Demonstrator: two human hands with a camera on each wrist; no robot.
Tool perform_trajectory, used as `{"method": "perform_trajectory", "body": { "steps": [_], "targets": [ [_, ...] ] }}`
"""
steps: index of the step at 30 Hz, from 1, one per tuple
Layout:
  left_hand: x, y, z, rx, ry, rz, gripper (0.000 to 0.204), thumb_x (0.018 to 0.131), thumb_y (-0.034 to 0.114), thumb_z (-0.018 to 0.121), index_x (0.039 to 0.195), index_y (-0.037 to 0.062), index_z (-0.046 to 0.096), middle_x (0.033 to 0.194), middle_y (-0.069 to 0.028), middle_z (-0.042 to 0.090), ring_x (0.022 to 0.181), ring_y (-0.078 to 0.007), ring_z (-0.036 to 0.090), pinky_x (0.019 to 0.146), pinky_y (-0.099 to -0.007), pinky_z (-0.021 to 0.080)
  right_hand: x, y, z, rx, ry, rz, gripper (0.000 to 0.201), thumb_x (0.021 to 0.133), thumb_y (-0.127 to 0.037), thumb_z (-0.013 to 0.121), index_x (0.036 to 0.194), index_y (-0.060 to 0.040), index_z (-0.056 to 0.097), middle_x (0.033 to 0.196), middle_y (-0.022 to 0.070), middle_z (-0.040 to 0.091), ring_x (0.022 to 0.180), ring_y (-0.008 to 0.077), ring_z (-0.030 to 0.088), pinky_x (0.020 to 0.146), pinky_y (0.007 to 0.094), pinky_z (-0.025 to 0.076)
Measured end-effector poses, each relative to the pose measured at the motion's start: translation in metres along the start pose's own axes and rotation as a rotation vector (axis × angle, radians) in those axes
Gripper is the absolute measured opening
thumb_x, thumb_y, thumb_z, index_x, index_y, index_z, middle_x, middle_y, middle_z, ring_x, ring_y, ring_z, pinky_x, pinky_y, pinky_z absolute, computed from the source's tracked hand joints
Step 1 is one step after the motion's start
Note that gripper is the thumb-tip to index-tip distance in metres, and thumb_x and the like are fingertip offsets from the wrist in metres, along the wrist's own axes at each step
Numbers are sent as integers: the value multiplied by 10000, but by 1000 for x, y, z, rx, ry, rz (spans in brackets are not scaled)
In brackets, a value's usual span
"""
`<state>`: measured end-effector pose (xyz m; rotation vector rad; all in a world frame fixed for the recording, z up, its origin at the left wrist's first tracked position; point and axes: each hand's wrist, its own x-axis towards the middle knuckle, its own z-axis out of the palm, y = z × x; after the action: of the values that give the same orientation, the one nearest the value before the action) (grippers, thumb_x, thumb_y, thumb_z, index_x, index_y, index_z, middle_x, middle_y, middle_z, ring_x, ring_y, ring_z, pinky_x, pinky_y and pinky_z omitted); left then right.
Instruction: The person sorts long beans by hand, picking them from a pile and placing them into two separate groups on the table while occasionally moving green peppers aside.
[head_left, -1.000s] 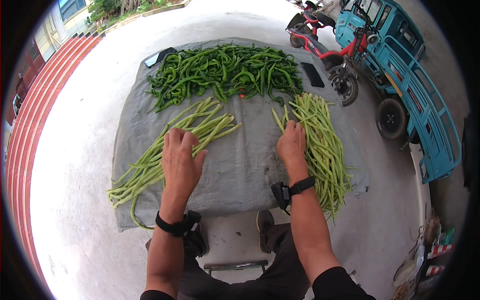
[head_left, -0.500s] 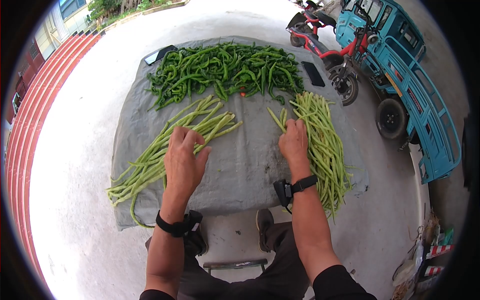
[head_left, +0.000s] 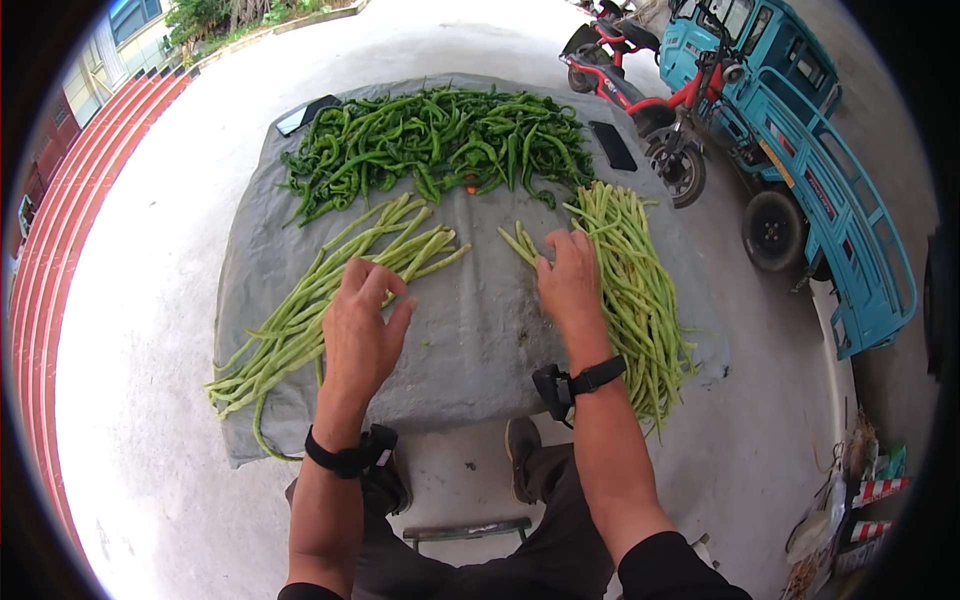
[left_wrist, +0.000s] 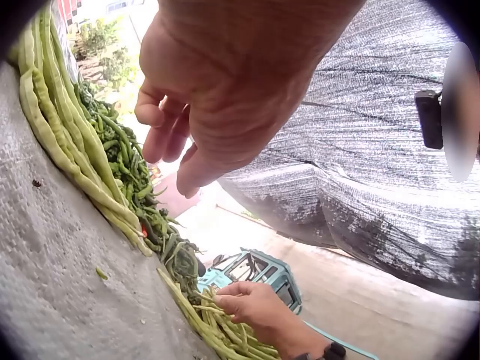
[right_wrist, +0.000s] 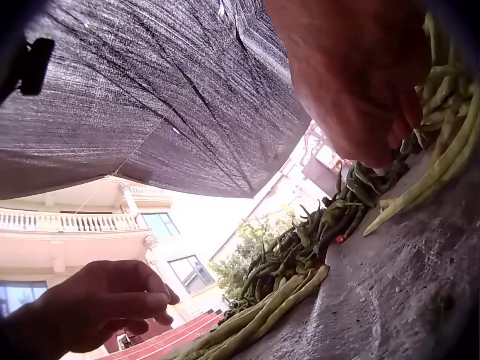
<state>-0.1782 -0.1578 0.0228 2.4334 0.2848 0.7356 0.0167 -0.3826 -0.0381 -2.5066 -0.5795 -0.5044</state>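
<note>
My left hand (head_left: 360, 325) hovers beside the left bundle of long beans (head_left: 290, 335), its fingers loosely bent and nothing between them. That bundle lies slanting across the grey cloth (head_left: 460, 350). At the inner edge of the larger right pile of long beans (head_left: 640, 290), my right hand (head_left: 570, 285) pinches a few long beans (head_left: 517, 243), whose tips stick out to the left of its fingers. The right wrist view has these beans (right_wrist: 420, 187) lying low along the cloth. The fingertips of the right hand are partly hidden there.
A broad heap of green peppers (head_left: 430, 140) covers the far part of the cloth, with a red bit (head_left: 471, 187) at its near edge. Phones lie at the far left (head_left: 308, 115) and far right (head_left: 613, 146). Beyond stand a red scooter (head_left: 640, 95) and a blue cargo tricycle (head_left: 815, 180).
My right hand has shifted left, and the beans at its fingers have come away from the right pile with it. The left hand stays nearly in place. The whole view has shifted slightly.
</note>
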Motion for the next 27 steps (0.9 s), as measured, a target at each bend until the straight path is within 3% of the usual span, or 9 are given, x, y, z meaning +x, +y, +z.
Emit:
{"method": "perform_trajectory", "body": {
  "steps": [7,13,16,19,22,27],
  "targets": [
    [-1,1,-3,-34,-21,14,219,850,75,809,980,58,634,1035,-115,609,890,-328,714,745,-445,535,7,18,-41,-253,304,163,436,815,-133,849,1185,-65,630,1235,161,582,1225,392,540,1033,538,438],
    [-1,0,-3,-54,-28,22,213,858,77,805,985,59,635,1011,-115,616,861,-308,741,712,-427,544,2,39,-44,-343,158,209,536,724,-218,920,1159,-89,634,1197,147,625,1214,375,545,1069,569,362],
    [-1,-1,-2,-48,-30,21,211,859,80,806,986,61,638,1005,-111,623,858,-300,742,708,-424,546,4,39,-46,-343,80,208,523,734,-227,914,1157,-101,634,1155,136,664,1182,370,567,1070,563,354],
    [-1,-2,-2,-51,-33,20,210,859,83,807,983,59,639,990,-106,635,846,-294,739,706,-420,546,4,40,-47,-334,15,184,489,782,-295,898,1163,-133,638,1061,87,679,1154,343,581,1013,530,386],
    [-1,-3,-1,-60,-41,22,207,859,84,806,977,54,639,971,-102,649,824,-285,735,703,-415,546,11,33,-49,-191,62,269,455,820,-270,860,1199,-122,656,1156,148,678,1154,383,593,1025,548,409],
    [-1,1,0,-66,-39,22,196,840,78,810,944,47,648,910,-70,641,774,-225,699,680,-378,521,10,38,-36,-292,66,170,439,934,-221,732,1360,-147,651,1188,161,666,1191,392,574,1022,557,418]
  ]
}}
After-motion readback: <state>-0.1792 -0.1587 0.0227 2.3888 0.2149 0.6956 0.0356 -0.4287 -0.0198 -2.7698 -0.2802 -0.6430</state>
